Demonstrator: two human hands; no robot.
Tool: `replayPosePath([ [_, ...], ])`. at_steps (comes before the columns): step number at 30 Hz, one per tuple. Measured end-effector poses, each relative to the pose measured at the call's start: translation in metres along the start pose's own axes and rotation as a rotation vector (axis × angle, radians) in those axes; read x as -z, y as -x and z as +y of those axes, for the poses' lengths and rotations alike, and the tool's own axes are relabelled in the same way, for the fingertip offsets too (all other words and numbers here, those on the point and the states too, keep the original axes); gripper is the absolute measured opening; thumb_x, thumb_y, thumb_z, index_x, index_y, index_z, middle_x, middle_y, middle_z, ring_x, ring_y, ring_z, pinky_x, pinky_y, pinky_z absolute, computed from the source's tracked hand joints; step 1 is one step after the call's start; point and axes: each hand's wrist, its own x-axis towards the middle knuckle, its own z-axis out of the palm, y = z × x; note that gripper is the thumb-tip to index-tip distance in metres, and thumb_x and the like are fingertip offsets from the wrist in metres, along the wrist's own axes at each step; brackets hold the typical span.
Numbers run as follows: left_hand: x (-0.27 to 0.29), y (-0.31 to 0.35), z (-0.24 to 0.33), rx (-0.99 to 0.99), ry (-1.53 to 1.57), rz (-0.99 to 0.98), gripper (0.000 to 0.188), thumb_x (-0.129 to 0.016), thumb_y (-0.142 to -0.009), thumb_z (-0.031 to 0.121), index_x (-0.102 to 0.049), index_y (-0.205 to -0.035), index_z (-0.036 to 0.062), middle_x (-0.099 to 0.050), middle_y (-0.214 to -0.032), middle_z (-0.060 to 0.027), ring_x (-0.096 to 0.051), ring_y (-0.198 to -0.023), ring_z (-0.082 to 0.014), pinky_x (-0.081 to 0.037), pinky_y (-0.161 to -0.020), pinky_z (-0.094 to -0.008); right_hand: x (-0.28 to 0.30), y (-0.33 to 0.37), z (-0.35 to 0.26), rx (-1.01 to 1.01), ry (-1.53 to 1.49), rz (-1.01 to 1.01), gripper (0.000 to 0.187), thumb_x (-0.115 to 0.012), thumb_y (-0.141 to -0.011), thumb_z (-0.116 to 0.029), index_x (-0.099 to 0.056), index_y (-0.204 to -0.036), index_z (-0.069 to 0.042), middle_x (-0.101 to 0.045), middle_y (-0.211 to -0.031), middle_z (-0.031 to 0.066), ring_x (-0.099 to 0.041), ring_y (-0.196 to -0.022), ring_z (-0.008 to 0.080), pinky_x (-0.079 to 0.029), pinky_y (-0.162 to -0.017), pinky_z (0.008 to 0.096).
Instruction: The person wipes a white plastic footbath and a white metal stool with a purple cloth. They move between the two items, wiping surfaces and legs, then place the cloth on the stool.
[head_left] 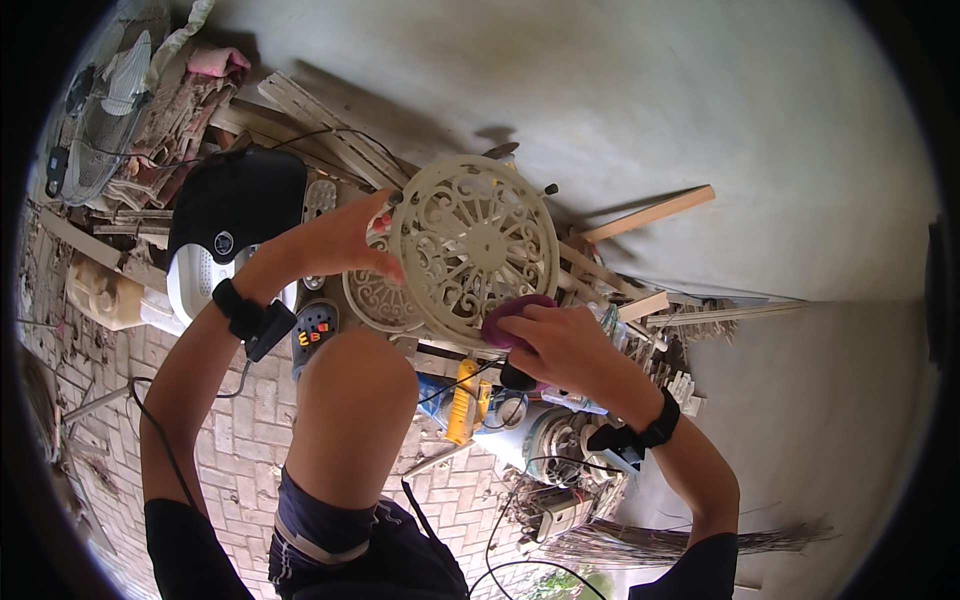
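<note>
the pale lattice disc [484, 245] is at upper centre of the frame. it looks stiff, probably fairly heavy, its thin scrolls perhaps brittle; the solid rim should be the safest hold. the left hand [352, 236] is spread at that rim, clamped or not i cannot tell; the right hand [565, 345] is closed on a purple pad [500, 322].

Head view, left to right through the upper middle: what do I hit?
Electric fan → black-topped white appliance → dark clog with charms → left hand → upper cream scrollwork disc → right hand → leaning wooden board.
</note>
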Motion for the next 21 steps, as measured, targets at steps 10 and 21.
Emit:
replayPosePath([
  [10,-0.004,0.003,0.006,-0.034,0.099,0.012,0.092,-0.089,-0.07,0.029,-0.04,-0.145,0.0054,-0.056,-0.131,-0.0168,-0.052,-0.12,-0.0303,-0.041,-0.105,-0.0411,0.058,0.005,0.041,-0.466,-0.288,-0.009,0.034,-0.061,-0.081,-0.028,-0.073,-0.11,-0.012,-0.071,-0.08,0.015,-0.068,-0.072,0.0338,-0.053,-0.068,0.0413],
  [21,-0.023,-0.012,-0.003,-0.129,0.038,0.181,0.059,-0.083,-0.08,0.026,-0.051,-0.124,0.0025,-0.06,-0.102,-0.0071,-0.053,-0.09,-0.0183,-0.046,-0.087,-0.0321,0.034,0.118,0.002,-0.558,0.185,0.727,0.044,-0.07,-0.073,-0.008,-0.071,-0.116,-0.013,-0.058,-0.082,0.0097,-0.06,-0.07,0.0291,-0.052,-0.063,0.0407],
])
